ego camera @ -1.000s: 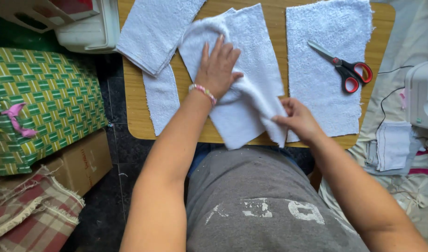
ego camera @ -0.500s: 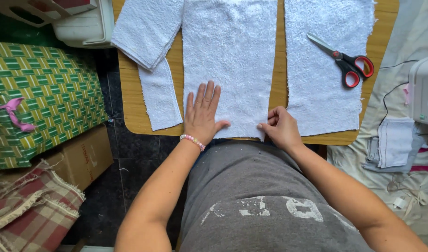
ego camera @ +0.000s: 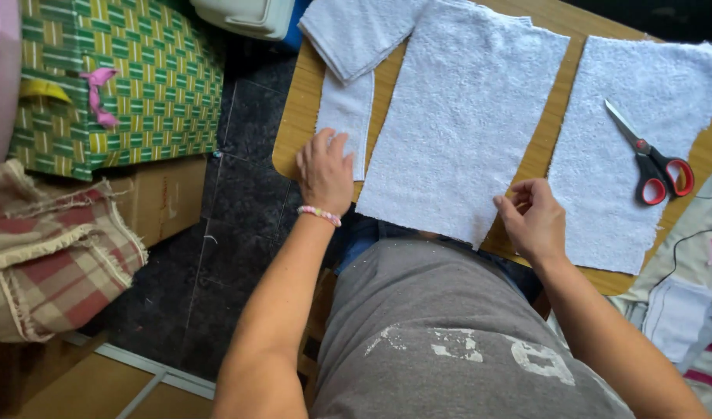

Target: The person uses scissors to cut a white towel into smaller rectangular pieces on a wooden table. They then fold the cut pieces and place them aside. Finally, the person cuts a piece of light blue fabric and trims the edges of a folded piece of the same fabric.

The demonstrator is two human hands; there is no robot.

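Since half a second ago, the left hand (ego camera: 325,172) has shifted off the middle towel piece (ego camera: 463,116) and onto the narrow strip (ego camera: 344,116) at the table's near left corner. It lies flat and released, palm down, fingers loosely spread, with the fingertips resting on the strip's lower end. A pink bead bracelet (ego camera: 319,215) circles that wrist.

I read the right hand (ego camera: 533,219) as pinching: thumb and fingers curl together at the lower right corner of the middle towel piece, grasping its edge (the exact contact point is partly hidden by the fingers).

The middle towel piece is a white rectangle of looped terry cloth, spread flat on the wooden table (ego camera: 565,70). Its lower edge hangs slightly over the table's near rim, just above my grey shirt (ego camera: 449,334). The surface is nubbly and the cut edges look slightly frayed.

To its right lies a second white terry piece (ego camera: 643,85), also flat, separated from the middle one by a bare band of wood. Scissors (ego camera: 652,159) with steel blades and red-and-black handles rest on it, blades pointing up and left.

At the upper left, a folded stack of the same cloth (ego camera: 356,31) overlaps the top of the narrow strip.

Off the table to the left stands a box with a green and yellow woven pattern (ego camera: 123,77). Below it lies a red and beige plaid fabric (ego camera: 53,256) with fringed edges, on dark floor tiles (ego camera: 232,194).
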